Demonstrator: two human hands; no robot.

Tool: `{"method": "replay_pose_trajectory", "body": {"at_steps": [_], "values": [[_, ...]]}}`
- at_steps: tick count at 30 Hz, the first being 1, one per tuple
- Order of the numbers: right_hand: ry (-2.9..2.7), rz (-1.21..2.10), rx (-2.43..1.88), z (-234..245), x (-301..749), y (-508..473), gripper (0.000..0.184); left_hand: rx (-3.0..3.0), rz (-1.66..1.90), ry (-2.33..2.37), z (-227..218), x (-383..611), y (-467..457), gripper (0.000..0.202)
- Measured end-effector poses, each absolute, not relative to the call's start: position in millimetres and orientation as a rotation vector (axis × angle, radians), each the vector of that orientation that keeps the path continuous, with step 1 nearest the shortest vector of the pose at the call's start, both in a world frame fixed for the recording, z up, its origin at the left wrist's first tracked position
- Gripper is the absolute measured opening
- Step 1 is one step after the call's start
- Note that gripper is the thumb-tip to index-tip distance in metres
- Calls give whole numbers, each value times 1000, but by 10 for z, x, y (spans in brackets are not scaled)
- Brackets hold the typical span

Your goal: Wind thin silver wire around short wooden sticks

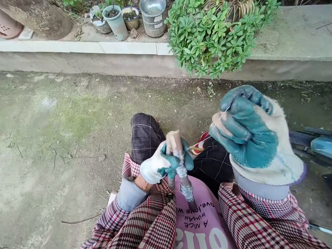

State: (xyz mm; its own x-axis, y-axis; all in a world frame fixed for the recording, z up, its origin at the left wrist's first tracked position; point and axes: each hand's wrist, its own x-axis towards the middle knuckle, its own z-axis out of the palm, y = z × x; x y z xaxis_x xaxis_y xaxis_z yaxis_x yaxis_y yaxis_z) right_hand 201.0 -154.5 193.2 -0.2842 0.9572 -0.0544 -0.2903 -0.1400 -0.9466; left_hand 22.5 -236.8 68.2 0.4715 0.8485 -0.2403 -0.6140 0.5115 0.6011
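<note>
1. Nearest unit, viewed from where I stand: gloved right hand [247, 129], held high and outboard, fingers curled into a near fist, apparently on a thin strand [205, 139].
2. Strand: runs straight from the right hand down toward the forked stick [174, 141]. The wide spacing between hands presumably maintains tension.
3. Forked stick: located in front of the pink shirt [203, 227], tilted, thick end up, two prongs down. Holding it close to the body probably adds steadiness.
4. Gloved left hand [164, 162]: closed around the stick below its thick end, likely resisting the strand's pull.
5. Grey wrapping [187, 191]: coiled around one prong.
</note>
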Motion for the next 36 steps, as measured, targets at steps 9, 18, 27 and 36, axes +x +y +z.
{"method": "replay_pose_trajectory", "body": {"at_steps": [9,18,27,36], "values": [[-1153,1382,-929,1669,2145,-1438,18,332,1089,620,673,181,-2408,62],[-1137,1637,-1127,967,2235,-1805,35,306,1141,629,554,156,-2463,52],[-1045,1899,-907,885,2004,-1947,16,149,1253,603,584,160,-2438,49],[-1067,1890,-960,928,1976,-1976,34,305,1142,531,446,236,-2470,42]]}}
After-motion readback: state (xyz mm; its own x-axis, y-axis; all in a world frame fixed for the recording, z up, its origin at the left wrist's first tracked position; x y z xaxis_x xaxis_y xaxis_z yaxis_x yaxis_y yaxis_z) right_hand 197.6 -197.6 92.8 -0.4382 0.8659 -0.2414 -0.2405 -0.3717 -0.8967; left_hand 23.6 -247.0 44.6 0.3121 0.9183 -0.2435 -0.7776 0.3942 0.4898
